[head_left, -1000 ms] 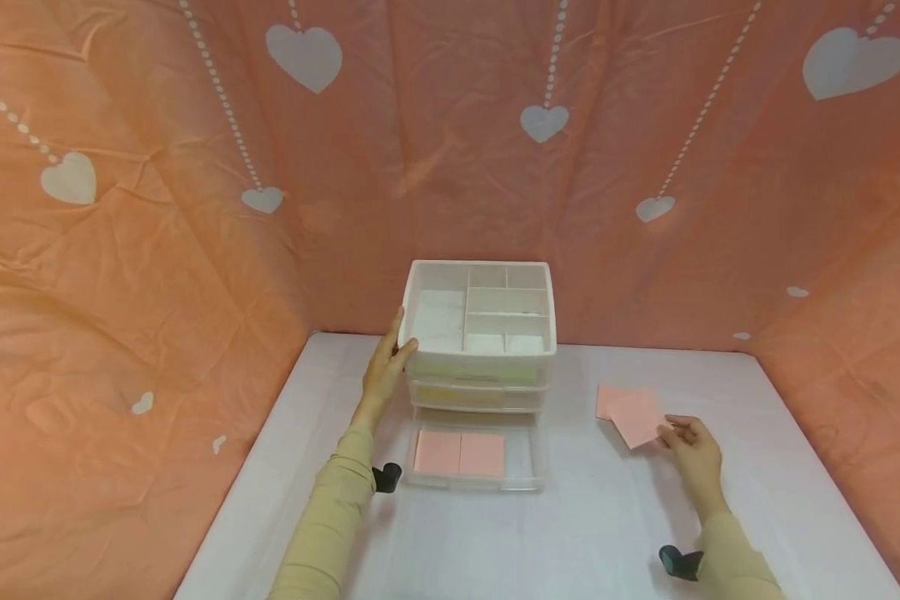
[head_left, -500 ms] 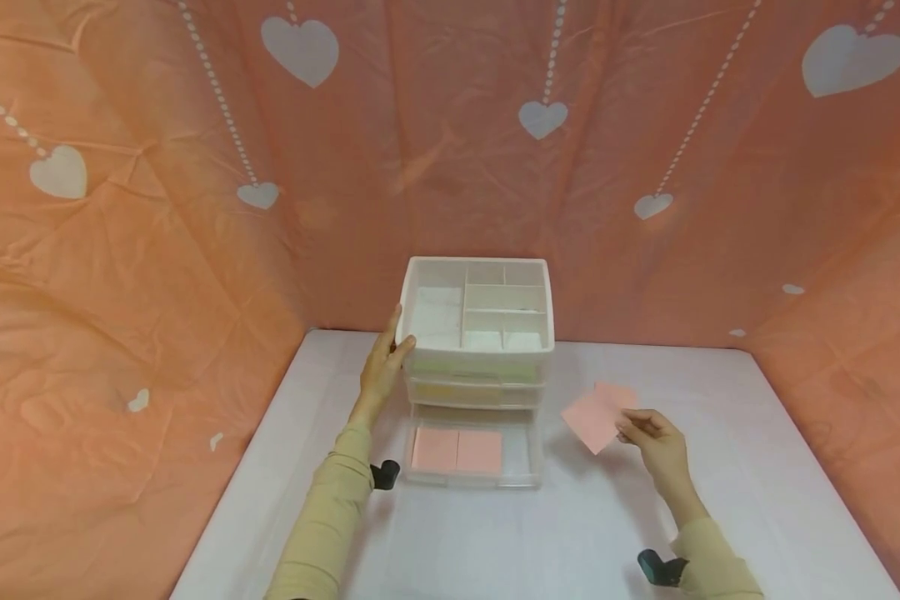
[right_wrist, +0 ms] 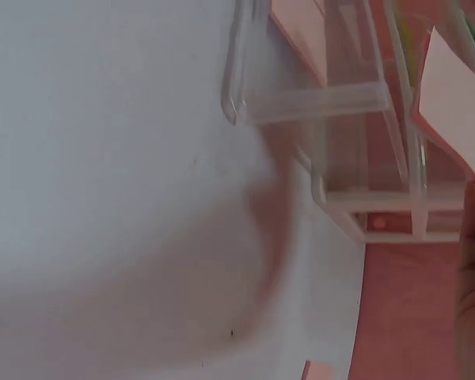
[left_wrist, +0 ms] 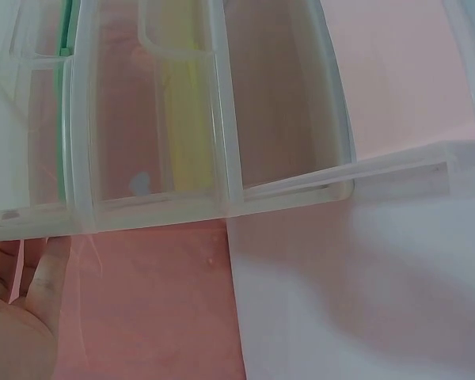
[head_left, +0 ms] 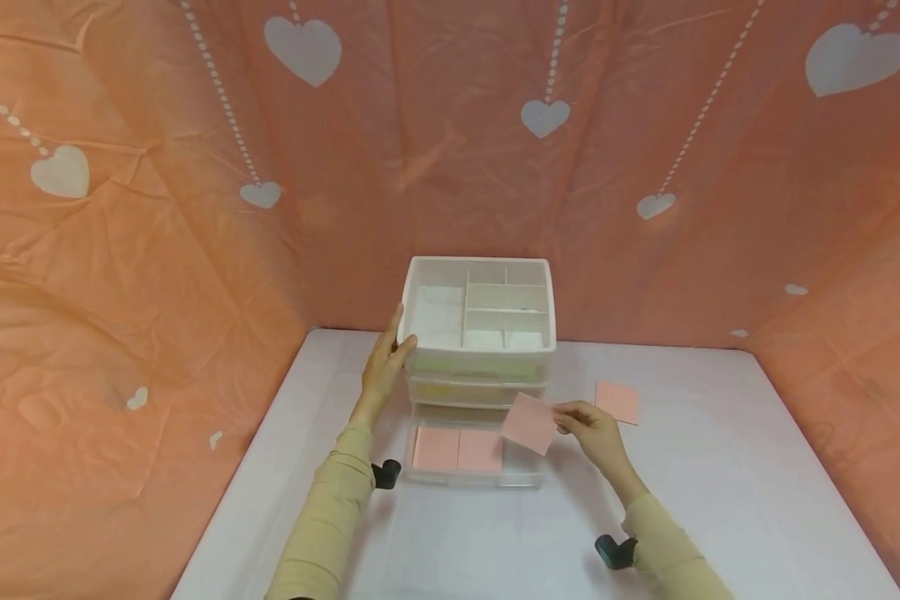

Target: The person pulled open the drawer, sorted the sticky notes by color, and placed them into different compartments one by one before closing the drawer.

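A plastic drawer organizer has a white divided top and clear drawers, the lowest drawer pulled out. My left hand grips its left front corner, thumb on the rim and fingers along the side. Two pink sticky-note pads lie side by side in the pulled-out drawer. My right hand pinches another pink sticky-note pad by its edge, tilted above the drawer's right part. In the right wrist view, that held pad shows a thin darker pink edge.
One more pink pad lies on the white table, right of the organizer. Yellow and green things show inside the upper drawers. An orange cloth with hearts hangs behind and at both sides.
My right hand has carried its pink sticky-note pad leftward from over the table to above the drawer, uncovering the pad on the table. My left hand stays on the organizer.
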`<state>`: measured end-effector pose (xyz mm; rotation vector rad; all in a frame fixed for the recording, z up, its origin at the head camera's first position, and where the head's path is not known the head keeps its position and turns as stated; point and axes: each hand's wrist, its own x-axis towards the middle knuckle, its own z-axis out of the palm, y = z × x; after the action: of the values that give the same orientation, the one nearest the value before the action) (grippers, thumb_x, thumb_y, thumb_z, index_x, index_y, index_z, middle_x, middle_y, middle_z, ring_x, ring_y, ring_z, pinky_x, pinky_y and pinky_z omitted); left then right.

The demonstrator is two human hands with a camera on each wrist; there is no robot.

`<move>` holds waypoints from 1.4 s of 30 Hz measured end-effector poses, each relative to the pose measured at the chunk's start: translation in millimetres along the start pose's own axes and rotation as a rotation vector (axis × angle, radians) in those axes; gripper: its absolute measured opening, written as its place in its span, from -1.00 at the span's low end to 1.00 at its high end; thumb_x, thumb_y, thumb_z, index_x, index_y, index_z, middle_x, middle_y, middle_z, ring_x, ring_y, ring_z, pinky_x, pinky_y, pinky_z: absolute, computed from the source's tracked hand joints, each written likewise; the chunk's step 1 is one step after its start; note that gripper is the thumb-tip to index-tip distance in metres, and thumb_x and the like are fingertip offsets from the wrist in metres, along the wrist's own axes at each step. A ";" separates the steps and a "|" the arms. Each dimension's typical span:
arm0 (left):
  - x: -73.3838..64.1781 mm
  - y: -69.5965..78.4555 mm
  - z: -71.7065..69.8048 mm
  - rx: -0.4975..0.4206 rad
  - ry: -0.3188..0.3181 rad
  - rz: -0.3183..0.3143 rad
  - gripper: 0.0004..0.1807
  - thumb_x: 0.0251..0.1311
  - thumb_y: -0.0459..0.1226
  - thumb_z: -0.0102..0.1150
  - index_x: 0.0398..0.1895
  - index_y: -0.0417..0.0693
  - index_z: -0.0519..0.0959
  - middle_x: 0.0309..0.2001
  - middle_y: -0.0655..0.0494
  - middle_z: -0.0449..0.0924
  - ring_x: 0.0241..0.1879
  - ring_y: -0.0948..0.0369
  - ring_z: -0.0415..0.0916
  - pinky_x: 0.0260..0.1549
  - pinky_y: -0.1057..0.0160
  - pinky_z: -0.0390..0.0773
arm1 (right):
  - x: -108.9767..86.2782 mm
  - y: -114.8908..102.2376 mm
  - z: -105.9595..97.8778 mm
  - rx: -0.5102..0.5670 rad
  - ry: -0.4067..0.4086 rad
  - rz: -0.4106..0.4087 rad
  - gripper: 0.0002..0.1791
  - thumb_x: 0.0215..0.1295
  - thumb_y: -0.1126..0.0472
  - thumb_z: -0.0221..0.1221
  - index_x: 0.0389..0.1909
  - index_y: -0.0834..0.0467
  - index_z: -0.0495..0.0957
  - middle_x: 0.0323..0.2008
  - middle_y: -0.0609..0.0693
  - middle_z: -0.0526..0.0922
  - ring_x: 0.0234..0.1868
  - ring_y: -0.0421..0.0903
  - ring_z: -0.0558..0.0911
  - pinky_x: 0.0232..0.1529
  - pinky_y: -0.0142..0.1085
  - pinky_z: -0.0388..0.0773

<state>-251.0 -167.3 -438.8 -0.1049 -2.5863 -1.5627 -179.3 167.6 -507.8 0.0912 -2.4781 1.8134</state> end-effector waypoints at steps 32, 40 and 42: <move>-1.2 -0.2 1.9 -0.006 0.023 0.019 -0.35 0.30 0.08 -0.14 0.43 0.53 -0.07 0.34 -0.04 0.20 0.11 -0.01 0.29 0.06 -0.19 0.23 | 5.9 2.5 50.2 -0.532 -0.111 -0.302 -0.90 0.06 0.44 0.23 -0.43 0.24 0.68 -0.29 0.06 0.59 -0.25 -0.01 0.60 -0.17 -0.17 0.55; 0.2 -4.1 2.7 -0.015 0.013 0.027 -0.35 0.31 0.11 -0.16 0.43 0.55 -0.10 0.43 0.04 0.07 0.29 -0.04 0.20 0.17 -0.28 0.14 | 3.8 2.6 52.0 -0.482 -0.095 -0.261 -0.87 0.08 0.45 0.21 -0.34 0.28 0.67 -0.21 0.10 0.44 -0.34 -0.12 0.53 -0.36 -0.44 0.50; 0.5 -4.8 2.6 -0.015 0.012 0.023 -0.36 0.31 0.12 -0.16 0.41 0.59 -0.10 0.43 0.06 0.07 0.28 -0.02 0.21 0.17 -0.27 0.15 | 3.9 3.2 50.7 -0.458 -0.103 -0.213 -0.85 0.12 0.41 0.20 -0.28 0.27 0.66 -0.19 0.09 0.44 -0.34 -0.16 0.50 -0.35 -0.45 0.47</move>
<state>-252.2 -167.2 -444.1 -0.1261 -2.5557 -1.5697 -184.5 120.2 -525.8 0.4106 -2.7576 1.1582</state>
